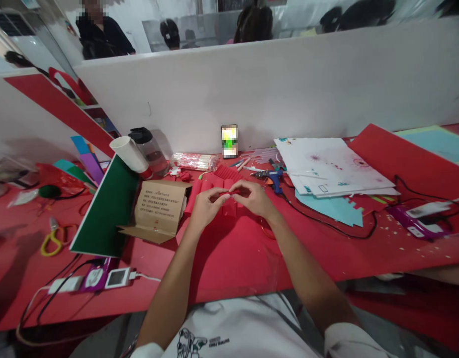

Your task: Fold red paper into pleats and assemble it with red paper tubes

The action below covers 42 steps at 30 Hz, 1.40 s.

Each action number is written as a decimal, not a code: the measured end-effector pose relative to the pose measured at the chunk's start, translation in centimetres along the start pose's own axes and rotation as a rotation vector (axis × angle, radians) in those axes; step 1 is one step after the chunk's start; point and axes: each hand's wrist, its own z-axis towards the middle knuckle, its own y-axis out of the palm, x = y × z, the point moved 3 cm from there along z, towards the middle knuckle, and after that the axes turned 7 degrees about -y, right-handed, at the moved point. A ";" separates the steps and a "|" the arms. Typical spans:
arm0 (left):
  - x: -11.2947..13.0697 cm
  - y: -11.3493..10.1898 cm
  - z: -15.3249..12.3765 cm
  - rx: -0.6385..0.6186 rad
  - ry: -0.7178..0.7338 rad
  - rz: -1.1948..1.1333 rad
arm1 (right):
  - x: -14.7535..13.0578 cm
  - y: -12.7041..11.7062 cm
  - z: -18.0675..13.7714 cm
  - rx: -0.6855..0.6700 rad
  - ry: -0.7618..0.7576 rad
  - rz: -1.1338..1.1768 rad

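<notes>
Above the middle of the red table, my left hand (209,205) and my right hand (254,198) meet fingertip to fingertip. Both are closed in a pinch on a small red piece (230,192), which looks like paper; its exact shape is too small to tell. Rolled or folded red paper (201,186) lies just behind and beneath the hands, partly hidden by them. A ridged red paper piece (228,172) is a little farther back. To the left of my left hand stands an opened brown cardboard box (158,206).
A blue glue gun (276,180) with its black cord lies right of the hands, beside white printed sheets (326,161). A lit phone (229,141) leans on the white partition (251,89). Left are a green board (102,214), a bottle (152,154) and yellow-handled scissors (52,241).
</notes>
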 end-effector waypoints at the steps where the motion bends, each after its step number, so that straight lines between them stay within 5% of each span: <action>1: -0.1 0.1 0.1 -0.015 -0.008 -0.026 | 0.0 0.0 0.0 0.007 -0.010 -0.015; 12: -0.6 0.1 0.4 0.040 -0.035 -0.164 | 0.3 0.0 -0.1 -0.007 0.027 0.070; 34: -0.2 -0.1 0.3 0.081 -0.061 -0.190 | 0.4 0.0 0.0 0.178 0.077 0.159; 42: -0.7 -0.4 0.3 0.076 -0.087 -0.027 | 1.3 -0.1 0.0 0.110 0.115 0.086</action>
